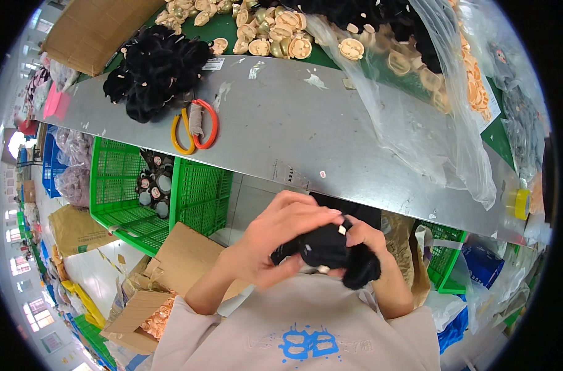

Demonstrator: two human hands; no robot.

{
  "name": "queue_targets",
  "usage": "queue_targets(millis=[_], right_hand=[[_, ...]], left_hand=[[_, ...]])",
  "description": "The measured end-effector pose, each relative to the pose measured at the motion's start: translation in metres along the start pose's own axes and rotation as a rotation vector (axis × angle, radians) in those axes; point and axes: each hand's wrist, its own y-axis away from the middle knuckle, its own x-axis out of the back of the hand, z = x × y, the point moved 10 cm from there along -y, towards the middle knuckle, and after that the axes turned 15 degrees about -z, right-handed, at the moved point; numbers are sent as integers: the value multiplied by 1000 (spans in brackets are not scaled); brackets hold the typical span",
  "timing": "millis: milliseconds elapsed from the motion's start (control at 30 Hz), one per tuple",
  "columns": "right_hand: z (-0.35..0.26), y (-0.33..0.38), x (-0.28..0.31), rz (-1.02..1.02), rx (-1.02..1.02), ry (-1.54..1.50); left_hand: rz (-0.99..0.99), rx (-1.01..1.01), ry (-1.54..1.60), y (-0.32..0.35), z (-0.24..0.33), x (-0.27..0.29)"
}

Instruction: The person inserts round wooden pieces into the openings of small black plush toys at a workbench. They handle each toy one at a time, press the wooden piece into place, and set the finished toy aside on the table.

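Note:
In front of my chest, a black furry plush piece (326,245) with small cream-coloured bits on it is held between both hands. My left hand (270,232) curves round its left side, fingers over the top and thumb below. My right hand (367,235) closes on its right side, where a round furry end (362,267) hangs down. The palms and part of the piece are hidden. On the metal table (269,117) beyond lie a heap of black furry pieces (156,73) and scissors (195,127) with one orange and one yellow handle.
Peach moulded face pieces (260,47) lie at the table's back. A clear plastic bag (411,133) drapes over the right side, near a yellow tape roll (521,204). Below left stand a green crate (198,191) with dark plush items and an open cardboard box (130,315).

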Motion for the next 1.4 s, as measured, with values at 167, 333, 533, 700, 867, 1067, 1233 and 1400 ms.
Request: queue_targets(millis=[167, 333, 533, 700, 867, 1067, 1233, 1400], right_hand=[[-6, -2, 28, 139, 184, 273], [-16, -7, 27, 217, 230, 215], [-78, -17, -13, 112, 322, 1021], [-212, 24, -26, 729, 675, 1476], [-245, 147, -86, 950, 1371, 1611], [-383, 291, 39, 1544, 873, 2092], [-448, 259, 145, 1370, 604, 2161], [-518, 206, 152, 1413, 586, 2020]], left_hand=[[15, 130, 101, 4, -13, -4], [101, 183, 22, 5, -19, -1], [318, 230, 67, 12, -29, 13], [599, 223, 183, 33, -39, 33], [754, 250, 241, 57, -48, 40], [678, 195, 281, 45, -54, 31], [608, 232, 267, 28, -57, 24], [622, 260, 317, 22, -60, 16]])
